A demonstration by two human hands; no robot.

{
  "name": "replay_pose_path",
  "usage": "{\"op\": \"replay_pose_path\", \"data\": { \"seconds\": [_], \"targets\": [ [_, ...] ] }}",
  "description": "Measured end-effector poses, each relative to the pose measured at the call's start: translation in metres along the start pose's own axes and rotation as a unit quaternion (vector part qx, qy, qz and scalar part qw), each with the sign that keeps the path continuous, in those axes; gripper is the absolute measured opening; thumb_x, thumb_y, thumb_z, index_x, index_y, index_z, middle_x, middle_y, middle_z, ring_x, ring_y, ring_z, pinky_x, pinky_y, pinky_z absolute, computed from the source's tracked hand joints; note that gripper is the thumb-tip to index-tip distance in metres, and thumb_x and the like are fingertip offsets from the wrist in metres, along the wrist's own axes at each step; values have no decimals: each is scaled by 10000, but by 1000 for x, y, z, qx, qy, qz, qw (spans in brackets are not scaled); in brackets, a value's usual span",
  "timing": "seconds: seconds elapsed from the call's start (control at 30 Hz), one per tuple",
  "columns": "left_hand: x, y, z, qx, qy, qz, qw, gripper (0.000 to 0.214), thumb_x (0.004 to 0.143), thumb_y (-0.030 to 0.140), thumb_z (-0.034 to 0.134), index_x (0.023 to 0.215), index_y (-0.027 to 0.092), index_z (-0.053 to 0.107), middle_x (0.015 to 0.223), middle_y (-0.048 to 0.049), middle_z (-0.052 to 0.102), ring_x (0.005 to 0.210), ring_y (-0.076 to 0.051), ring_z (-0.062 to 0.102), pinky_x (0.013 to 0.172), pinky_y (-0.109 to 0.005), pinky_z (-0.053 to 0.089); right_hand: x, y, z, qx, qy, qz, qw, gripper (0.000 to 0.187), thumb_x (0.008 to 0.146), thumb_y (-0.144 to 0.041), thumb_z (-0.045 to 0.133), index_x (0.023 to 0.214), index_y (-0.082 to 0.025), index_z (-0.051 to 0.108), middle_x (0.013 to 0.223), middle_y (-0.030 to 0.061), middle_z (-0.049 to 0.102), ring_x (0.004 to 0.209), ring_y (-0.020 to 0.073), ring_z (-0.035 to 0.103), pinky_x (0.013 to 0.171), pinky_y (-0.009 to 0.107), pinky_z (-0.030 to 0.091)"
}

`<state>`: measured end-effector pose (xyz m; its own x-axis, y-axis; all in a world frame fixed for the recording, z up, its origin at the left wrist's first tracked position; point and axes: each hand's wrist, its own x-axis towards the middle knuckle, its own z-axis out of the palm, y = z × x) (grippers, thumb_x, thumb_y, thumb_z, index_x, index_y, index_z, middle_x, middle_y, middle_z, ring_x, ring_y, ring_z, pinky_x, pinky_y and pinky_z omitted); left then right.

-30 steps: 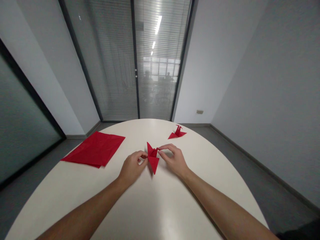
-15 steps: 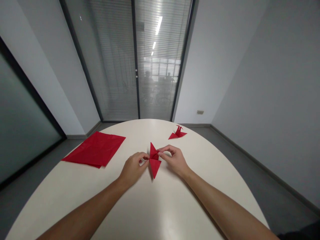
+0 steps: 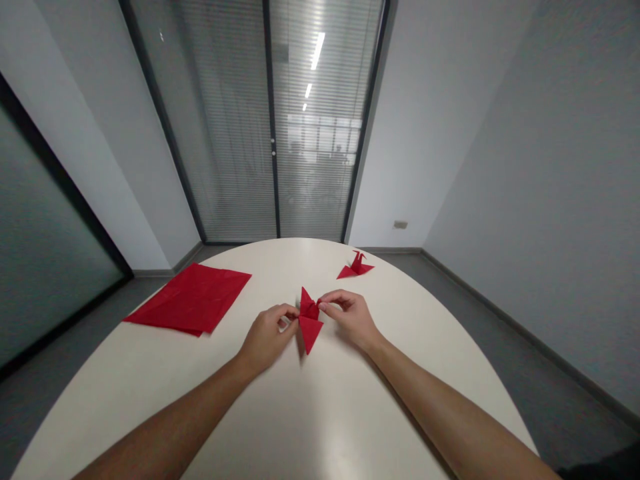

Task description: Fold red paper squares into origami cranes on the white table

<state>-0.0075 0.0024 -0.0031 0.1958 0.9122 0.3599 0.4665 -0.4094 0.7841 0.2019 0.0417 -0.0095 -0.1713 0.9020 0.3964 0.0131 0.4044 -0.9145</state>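
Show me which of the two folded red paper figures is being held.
The nearer figure, pinched by the left-hand grip and right-hand grip. The other figure sits farther back, rightward, untouched.

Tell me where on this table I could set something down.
Bare table lies between the left forearm and right forearm; also outside each forearm, out to the table's edge; and beyond the left hand, between the red sheets and the red crane. It's crowded mid-table, where that hand and the right hand pinch the folded red paper.
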Motion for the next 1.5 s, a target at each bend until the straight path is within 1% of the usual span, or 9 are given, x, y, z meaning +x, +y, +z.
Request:
{"op": "replay_pose_path", "data": {
  "seconds": [0.2,0.33,0.5,0.63,0.8,0.9,1.17,1.37,1.5],
  "targets": [
    [0,1,0,-18,12,-18,1000,166,864,248,587,940,189,723,903,-27,759,715,-157,659,683,-265,502,2,6,-1,24,19,20,999,269,711,-371,833,906,-202,755,870,58,774,837,210,720,863,381,555],
    [0,0,1,-18,14,-17,1000,169,868,245,578,944,186,718,908,-33,757,725,-160,659,687,-270,502,2,5,-2,10,10,29,999,275,752,-408,796,937,-208,766,911,68,778,869,225,720,876,403,553],
    [0,-1,2,-29,15,-22,999,182,870,239,567,957,185,717,925,-39,755,748,-163,663,688,-267,501,0,-1,-4,-62,37,-39,997,208,861,-402,696,966,-232,754,992,68,749,958,219,686,882,380,529],
    [-1,-1,1,-27,23,-18,999,179,868,240,568,952,190,718,915,-35,754,769,-169,671,692,-264,507,-2,-7,-3,-98,22,-92,991,134,867,-356,697,900,-234,744,1040,72,723,1025,218,657,948,389,491],
    [0,-1,0,3,25,-9,1000,164,865,232,565,927,190,711,900,-34,751,752,-167,665,679,-259,498,-4,-9,-1,-109,9,-65,992,128,843,-347,720,883,-225,720,973,58,741,949,219,675,912,390,494],
    [0,-2,0,21,22,-5,1000,161,863,227,561,925,192,705,905,-38,748,777,-175,668,688,-264,495,-4,-9,-2,-119,7,-68,991,123,827,-332,737,881,-224,717,953,51,745,933,218,677,902,382,491],
    [-1,-4,0,21,27,-1,999,156,872,216,547,923,199,693,900,-30,741,781,-175,670,683,-262,493,-4,-9,-3,-122,3,-32,992,169,817,-379,739,837,-212,736,881,45,762,860,219,695,869,372,514],
    [-1,-4,1,18,27,-5,999,157,874,227,558,939,199,698,903,-29,742,755,-168,665,686,-266,500,-2,-4,-2,-67,-30,-4,997,195,840,-404,709,854,-210,731,884,43,763,853,210,695,850,364,526],
    [-1,-5,1,2,35,-7,999,152,878,235,550,937,197,686,900,-27,739,743,-166,665,675,-263,501,-2,-2,-2,-46,-18,-12,999,188,837,-395,718,864,-208,726,882,45,755,847,202,686,837,354,523]
  ]
}}
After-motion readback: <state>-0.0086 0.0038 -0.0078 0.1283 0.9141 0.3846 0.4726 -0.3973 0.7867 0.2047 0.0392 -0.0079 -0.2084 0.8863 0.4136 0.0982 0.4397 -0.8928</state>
